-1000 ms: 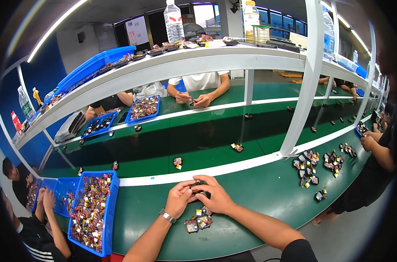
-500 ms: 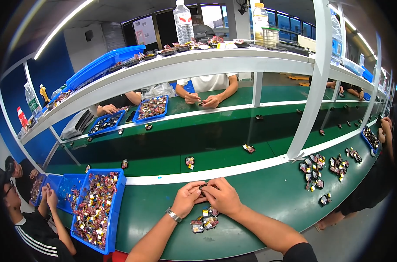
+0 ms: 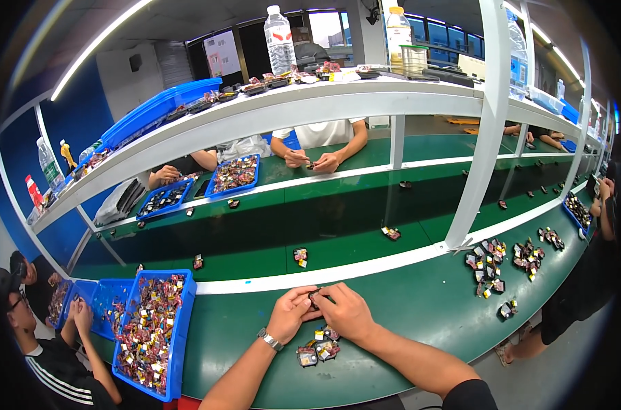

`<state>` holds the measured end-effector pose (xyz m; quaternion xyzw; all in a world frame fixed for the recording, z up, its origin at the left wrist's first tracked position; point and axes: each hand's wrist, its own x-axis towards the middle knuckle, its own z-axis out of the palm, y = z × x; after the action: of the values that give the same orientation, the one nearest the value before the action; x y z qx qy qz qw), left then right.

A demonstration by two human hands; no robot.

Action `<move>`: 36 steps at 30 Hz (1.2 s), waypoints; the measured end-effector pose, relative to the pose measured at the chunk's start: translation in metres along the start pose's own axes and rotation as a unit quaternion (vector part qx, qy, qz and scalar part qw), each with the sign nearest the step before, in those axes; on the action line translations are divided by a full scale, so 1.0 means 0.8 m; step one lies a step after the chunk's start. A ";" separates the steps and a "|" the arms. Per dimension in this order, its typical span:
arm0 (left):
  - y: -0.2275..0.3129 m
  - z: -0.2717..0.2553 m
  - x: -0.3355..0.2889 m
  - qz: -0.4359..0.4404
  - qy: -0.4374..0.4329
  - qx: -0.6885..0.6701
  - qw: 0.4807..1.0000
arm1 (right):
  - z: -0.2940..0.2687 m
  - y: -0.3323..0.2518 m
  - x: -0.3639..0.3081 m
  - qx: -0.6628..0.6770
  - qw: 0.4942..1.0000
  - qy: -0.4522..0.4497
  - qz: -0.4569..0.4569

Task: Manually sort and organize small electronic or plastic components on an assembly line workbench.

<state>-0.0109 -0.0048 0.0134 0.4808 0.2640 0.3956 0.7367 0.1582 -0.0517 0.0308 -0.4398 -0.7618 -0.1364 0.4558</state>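
Note:
A small black part [image 3: 314, 299] is held in front of me above the green work surface, mostly covered by fingers. My left hand [image 3: 291, 311], with a metal-band watch at the wrist, is closed around it from the left. From the right, my right hand [image 3: 346, 311] pinches at the same part with thumb and fingers. Just below the hands lies a small group of black parts with red-pink wire bundles and yellow and white labels [image 3: 318, 350].
A blue tray [image 3: 186, 328] heaped with similar parts stands at left, beside a co-worker's hands [image 3: 80, 314]. More clusters [image 3: 487, 265] lie at right. Beyond a white rail [image 3: 269, 281] runs a dark green belt [image 3: 338, 256] with scattered parts. A white post [image 3: 479, 164] and shelf [image 3: 310, 96] rise over it.
Both hands stay closed at the black part, with only small finger shifts. Parts on the belt beyond the rail have moved slightly to the right. The view has shifted a little.

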 end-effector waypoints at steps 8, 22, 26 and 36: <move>-0.003 0.000 0.000 0.004 0.012 0.013 1.000 | 0.005 -0.001 0.001 -0.007 1.000 -0.007 0.012; -0.001 -0.006 0.002 0.020 0.096 0.012 0.995 | 0.000 0.053 0.004 0.173 0.981 -0.048 0.070; 0.023 -0.025 0.011 0.045 0.183 0.058 0.980 | -0.025 0.188 0.004 -0.094 0.970 0.041 0.221; 0.055 -0.157 0.145 0.029 0.292 0.479 0.827 | -0.041 0.277 -0.013 -0.178 0.861 -0.052 0.474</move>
<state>-0.0586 0.1648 0.0026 0.6423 0.6093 0.3628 0.2909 0.3551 0.0500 -0.0026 -0.8279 -0.4469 -0.0144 0.3387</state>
